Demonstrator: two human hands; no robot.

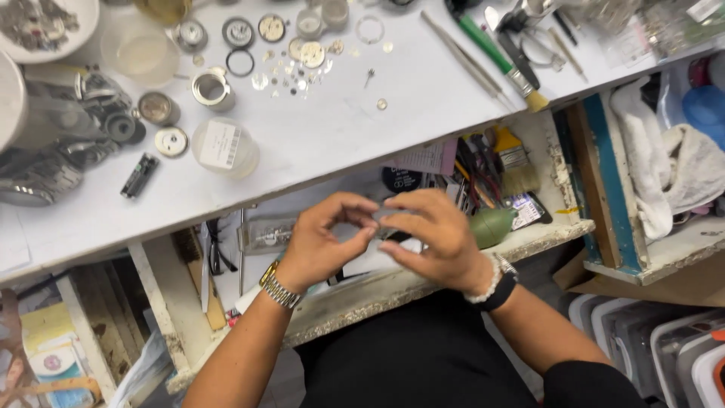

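Evidently a small flat clear piece (387,217) (blurred, hard to identify) is pinched between both hands above the open drawer (529,238), below the worktop (423,98). Left hand (321,238) and right hand (434,238) are closed on its edges; it is judged light, slippery and fragile, best held by the rim.

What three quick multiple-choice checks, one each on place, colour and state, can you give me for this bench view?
1. Where are both hands?
A. Above the open drawer
B. On the white benchtop
C. Inside the right-hand drawer with the cloth

2. What colour is the handle of the brush lying on the benchtop?
A. Red
B. Green
C. Yellow

3. How do the hands stand?
A. Flat and spread
B. Fingertips pinched together on a small part
C. Apart, each on a tool

Answers:
1 A, the left hand and right hand hover over the open drawer.
2 B, the brush has a green handle.
3 B, both pinch a small part, too blurred to identify.
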